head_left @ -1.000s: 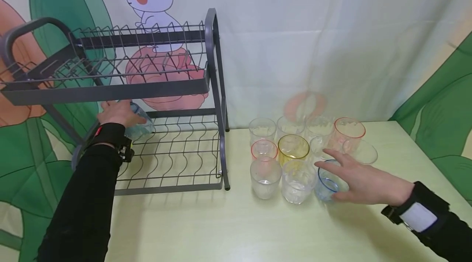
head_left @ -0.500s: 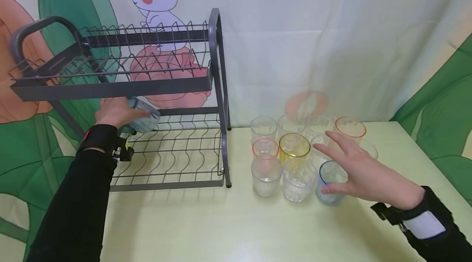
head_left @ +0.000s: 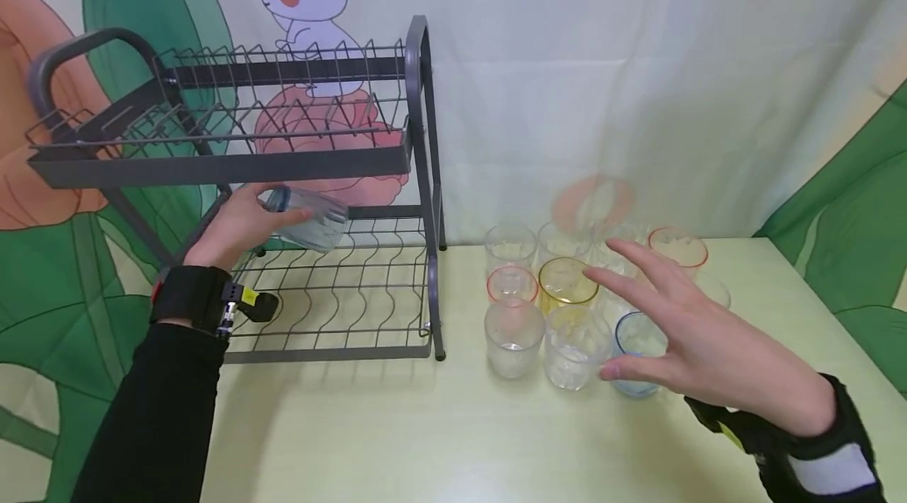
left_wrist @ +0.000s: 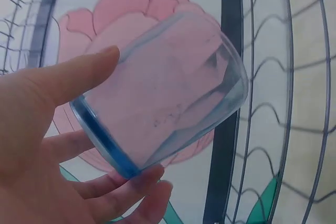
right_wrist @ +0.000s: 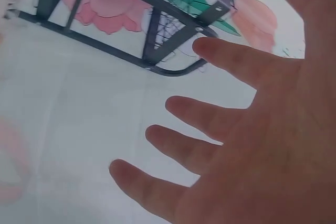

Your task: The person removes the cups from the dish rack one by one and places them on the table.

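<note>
A clear blue-tinted glass [left_wrist: 168, 93] with a blue rim is pinched between the thumb and fingers of my left hand [head_left: 237, 227], rim end toward the palm. In the head view this glass [head_left: 316, 221] is tilted sideways between the rack's two tiers, above the lower shelf. My right hand [head_left: 697, 334] hovers with spread fingers over a group of glasses and holds nothing. It partly hides a blue-rimmed glass [head_left: 638, 338]. In the right wrist view the fingers [right_wrist: 178, 150] are extended and apart.
A dark metal two-tier dish rack [head_left: 220, 170] stands at the left, with a wire lower shelf [head_left: 340, 306]. Several glasses stand at the right, including a yellow-rimmed glass [head_left: 567, 282] and a red-rimmed glass [head_left: 512, 285]. A printed curtain [head_left: 567, 78] hangs behind the table [head_left: 439, 432].
My left hand has brought the glass rightward inside the rack and tilted it onto its side. My right hand has shifted slightly toward me, fingers still spread.
</note>
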`<move>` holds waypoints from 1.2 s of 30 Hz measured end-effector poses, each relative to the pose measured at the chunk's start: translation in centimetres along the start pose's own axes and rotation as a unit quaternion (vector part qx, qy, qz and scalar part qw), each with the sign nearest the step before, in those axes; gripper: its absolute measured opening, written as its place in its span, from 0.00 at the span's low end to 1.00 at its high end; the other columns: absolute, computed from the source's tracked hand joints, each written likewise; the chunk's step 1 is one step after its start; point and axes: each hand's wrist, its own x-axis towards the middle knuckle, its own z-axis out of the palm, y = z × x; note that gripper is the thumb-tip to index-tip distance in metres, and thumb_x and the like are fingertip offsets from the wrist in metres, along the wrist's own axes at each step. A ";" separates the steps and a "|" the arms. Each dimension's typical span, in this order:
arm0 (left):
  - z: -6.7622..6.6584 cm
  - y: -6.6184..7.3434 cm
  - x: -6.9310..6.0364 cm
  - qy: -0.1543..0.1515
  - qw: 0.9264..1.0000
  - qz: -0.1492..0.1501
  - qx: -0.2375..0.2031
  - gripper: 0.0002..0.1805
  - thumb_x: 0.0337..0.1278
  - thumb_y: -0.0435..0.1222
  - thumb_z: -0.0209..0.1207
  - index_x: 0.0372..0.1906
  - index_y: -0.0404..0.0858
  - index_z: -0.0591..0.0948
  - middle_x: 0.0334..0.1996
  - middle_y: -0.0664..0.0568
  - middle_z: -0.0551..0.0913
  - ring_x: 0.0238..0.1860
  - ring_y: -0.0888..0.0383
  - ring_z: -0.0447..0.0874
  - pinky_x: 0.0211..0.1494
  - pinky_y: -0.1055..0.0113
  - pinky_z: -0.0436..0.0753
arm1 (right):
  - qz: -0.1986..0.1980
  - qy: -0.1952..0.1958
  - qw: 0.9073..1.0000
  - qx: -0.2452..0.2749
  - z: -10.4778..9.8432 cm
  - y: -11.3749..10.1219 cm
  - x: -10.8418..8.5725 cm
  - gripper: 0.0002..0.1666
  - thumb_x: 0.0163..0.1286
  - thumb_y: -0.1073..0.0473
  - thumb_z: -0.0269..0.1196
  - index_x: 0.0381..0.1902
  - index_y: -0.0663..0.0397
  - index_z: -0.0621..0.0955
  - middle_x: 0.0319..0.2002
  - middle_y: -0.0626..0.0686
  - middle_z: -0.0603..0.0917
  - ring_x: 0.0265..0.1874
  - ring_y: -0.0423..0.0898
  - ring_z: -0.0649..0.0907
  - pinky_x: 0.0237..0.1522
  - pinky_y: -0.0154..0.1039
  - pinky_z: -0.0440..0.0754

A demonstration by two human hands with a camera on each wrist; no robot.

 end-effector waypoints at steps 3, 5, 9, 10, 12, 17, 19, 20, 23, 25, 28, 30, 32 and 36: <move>1.0 4.0 -4.1 -0.004 1.000 0.019 -0.017 0.54 0.52 0.61 0.64 0.78 0.56 0.48 0.64 0.36 0.61 0.55 0.38 0.64 0.51 0.43 0.70 | -0.002 0.009 1.000 0.010 0.0 -0.4 0.4 0.53 0.54 0.42 0.75 0.74 0.41 0.63 0.75 0.55 0.53 0.69 0.60 0.62 0.54 0.62 0.75; 1.6 5.5 -6.0 -0.008 0.998 0.051 -0.037 0.49 0.53 0.60 0.64 0.77 0.58 0.54 0.57 0.39 0.64 0.49 0.42 0.66 0.47 0.48 0.71 | -0.003 0.013 1.000 0.019 0.1 -0.6 0.7 0.54 0.53 0.43 0.75 0.74 0.41 0.63 0.75 0.54 0.53 0.70 0.59 0.61 0.55 0.61 0.75; 2.9 8.4 -9.1 -0.006 0.994 0.082 -0.071 0.42 0.54 0.58 0.64 0.73 0.63 0.60 0.61 0.41 0.64 0.56 0.45 0.66 0.55 0.49 0.71 | -0.004 0.014 0.999 0.031 -0.2 -1.3 1.2 0.53 0.54 0.42 0.75 0.74 0.38 0.63 0.75 0.51 0.55 0.70 0.56 0.62 0.55 0.59 0.75; 3.3 8.8 -9.6 -0.003 0.994 0.087 -0.072 0.41 0.54 0.58 0.65 0.73 0.64 0.61 0.62 0.41 0.64 0.59 0.45 0.66 0.57 0.47 0.72 | -0.005 0.014 0.999 0.033 -0.2 -1.4 1.3 0.54 0.54 0.42 0.75 0.74 0.38 0.63 0.75 0.51 0.55 0.70 0.56 0.62 0.56 0.59 0.74; 4.0 10.0 -10.6 0.006 0.995 0.078 -0.064 0.42 0.54 0.57 0.65 0.74 0.63 0.60 0.66 0.40 0.61 0.67 0.41 0.60 0.62 0.39 0.67 | -0.006 0.017 0.999 0.038 -0.4 -1.7 1.5 0.54 0.53 0.42 0.75 0.74 0.38 0.63 0.75 0.51 0.56 0.70 0.56 0.62 0.56 0.60 0.73; 5.4 10.2 -11.7 0.025 0.993 0.071 -0.093 0.43 0.56 0.54 0.66 0.75 0.61 0.58 0.65 0.43 0.61 0.70 0.42 0.59 0.63 0.36 0.66 | -0.002 0.023 0.998 0.062 -0.6 -2.3 1.9 0.53 0.54 0.44 0.75 0.74 0.39 0.63 0.74 0.49 0.57 0.70 0.56 0.62 0.59 0.62 0.69; 5.9 10.0 -12.2 0.031 0.990 0.066 -0.117 0.43 0.56 0.53 0.66 0.75 0.61 0.59 0.65 0.44 0.61 0.69 0.45 0.60 0.63 0.38 0.66 | -0.001 0.021 0.997 0.069 -0.4 -2.5 2.1 0.52 0.55 0.44 0.75 0.74 0.39 0.63 0.74 0.49 0.57 0.70 0.55 0.62 0.59 0.62 0.68; 6.1 9.8 -12.5 0.033 0.989 0.067 -0.128 0.43 0.56 0.53 0.66 0.75 0.60 0.59 0.66 0.44 0.61 0.68 0.45 0.61 0.63 0.38 0.66 | -0.002 0.020 0.997 0.073 -0.3 -2.6 2.1 0.52 0.55 0.44 0.75 0.74 0.39 0.63 0.74 0.49 0.57 0.70 0.54 0.62 0.59 0.62 0.68; 6.8 9.5 -13.5 0.038 0.984 0.068 -0.160 0.43 0.56 0.52 0.67 0.75 0.60 0.60 0.67 0.46 0.61 0.67 0.47 0.63 0.63 0.41 0.67 | 0.002 0.012 0.997 0.076 0.1 -2.7 2.3 0.50 0.57 0.44 0.73 0.74 0.38 0.63 0.74 0.48 0.57 0.70 0.52 0.62 0.59 0.60 0.70; 7.4 9.4 -14.3 0.040 0.979 0.069 -0.186 0.42 0.57 0.51 0.67 0.74 0.61 0.60 0.67 0.47 0.61 0.66 0.49 0.64 0.65 0.43 0.66 | 0.007 0.008 0.997 0.078 0.3 -2.6 2.4 0.49 0.58 0.44 0.73 0.74 0.38 0.62 0.74 0.48 0.57 0.70 0.51 0.63 0.59 0.58 0.71; 8.4 9.3 -15.0 0.038 0.969 0.079 -0.232 0.39 0.59 0.49 0.66 0.73 0.60 0.61 0.66 0.48 0.64 0.66 0.51 0.65 0.67 0.45 0.64 | 0.018 0.004 0.997 0.080 0.4 -2.5 2.6 0.48 0.60 0.43 0.71 0.75 0.37 0.62 0.74 0.48 0.57 0.69 0.51 0.65 0.58 0.56 0.73; 9.0 9.3 -15.1 0.033 0.963 0.084 -0.255 0.38 0.60 0.47 0.65 0.73 0.59 0.62 0.65 0.48 0.65 0.64 0.52 0.67 0.67 0.47 0.64 | 0.026 0.000 0.996 0.084 0.6 -2.4 2.9 0.48 0.61 0.42 0.70 0.75 0.36 0.61 0.74 0.48 0.57 0.68 0.51 0.67 0.58 0.54 0.75; 9.5 9.4 -15.0 0.027 0.958 0.092 -0.271 0.37 0.61 0.46 0.65 0.73 0.58 0.63 0.65 0.47 0.66 0.64 0.52 0.68 0.66 0.48 0.65 | 0.028 0.000 0.996 0.085 0.7 -2.4 3.3 0.48 0.61 0.41 0.70 0.75 0.36 0.61 0.74 0.49 0.57 0.67 0.51 0.68 0.56 0.53 0.77; 10.0 9.9 -14.9 0.018 0.950 0.103 -0.295 0.36 0.61 0.44 0.65 0.73 0.57 0.64 0.66 0.46 0.64 0.63 0.50 0.68 0.67 0.49 0.65 | 0.028 -0.004 0.995 0.091 1.1 -2.5 4.1 0.47 0.62 0.39 0.68 0.75 0.35 0.61 0.75 0.48 0.56 0.67 0.50 0.69 0.56 0.51 0.77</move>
